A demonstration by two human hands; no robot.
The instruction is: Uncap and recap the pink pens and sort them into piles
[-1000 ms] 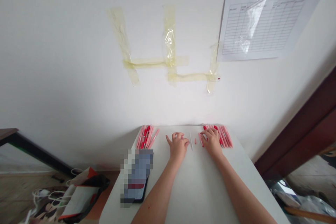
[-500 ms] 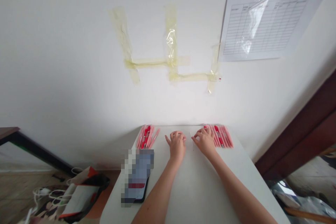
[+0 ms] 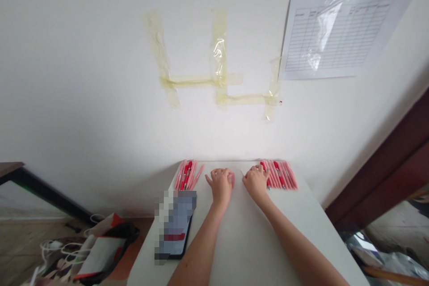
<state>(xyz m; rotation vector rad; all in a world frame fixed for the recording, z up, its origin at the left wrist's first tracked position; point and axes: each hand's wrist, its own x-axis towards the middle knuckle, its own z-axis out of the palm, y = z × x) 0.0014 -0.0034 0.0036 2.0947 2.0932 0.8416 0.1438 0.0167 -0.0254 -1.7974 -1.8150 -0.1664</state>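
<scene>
My left hand (image 3: pixel 219 184) rests on the white table (image 3: pixel 248 241) near its far edge, fingers curled around a small pink piece that looks like a pen part. My right hand (image 3: pixel 256 182) is close beside it, fingers bent in a pinch; what they hold is hidden. A row of pink and red pens (image 3: pixel 280 173) lies just right of my right hand, touching its fingertips. A second bunch of pink and red pens (image 3: pixel 187 174) lies left of my left hand, a little apart from it.
A dark phone (image 3: pixel 176 228) lies on the table's left edge. The white wall behind carries yellowed tape strips (image 3: pixel 217 71) and a printed sheet (image 3: pixel 335 31). Bags and cables (image 3: pixel 94 250) sit on the floor at left; dark wooden furniture (image 3: pixel 385 174) stands at right.
My right hand slid left from the right pen row towards my left hand, over the thin white stick and small pink bit that lay between them; both are out of sight now.
</scene>
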